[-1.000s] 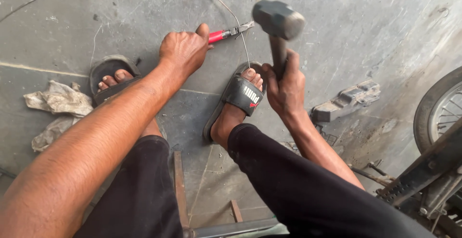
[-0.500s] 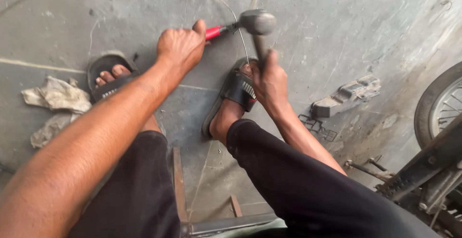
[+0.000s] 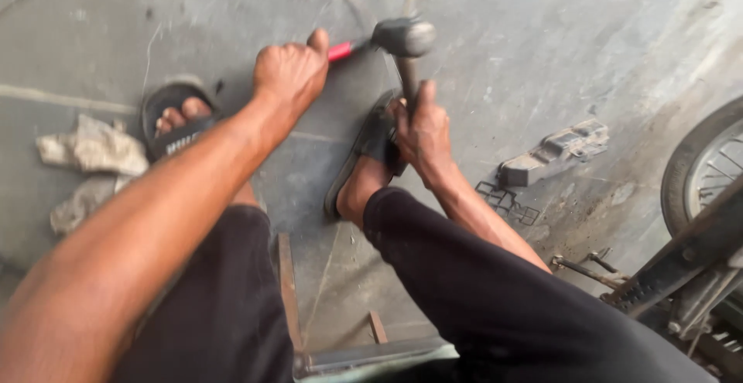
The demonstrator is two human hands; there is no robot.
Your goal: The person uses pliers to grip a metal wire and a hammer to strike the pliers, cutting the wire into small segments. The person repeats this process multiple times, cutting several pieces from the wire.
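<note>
Concrete floor (image 3: 542,58); wheel (image 3: 700,170) at right edge, rags (image 3: 93,151) at left, no containers in view. Right hand (image 3: 424,131) grip closed on hammer (image 3: 405,42) handle, head touching the red-handled tool (image 3: 340,50). Left hand (image 3: 290,73) grip closed around that tool, low over the floor.

A single head-worn camera looks steeply down, close over the person's knees, at the concrete floor (image 3: 542,58).
</note>
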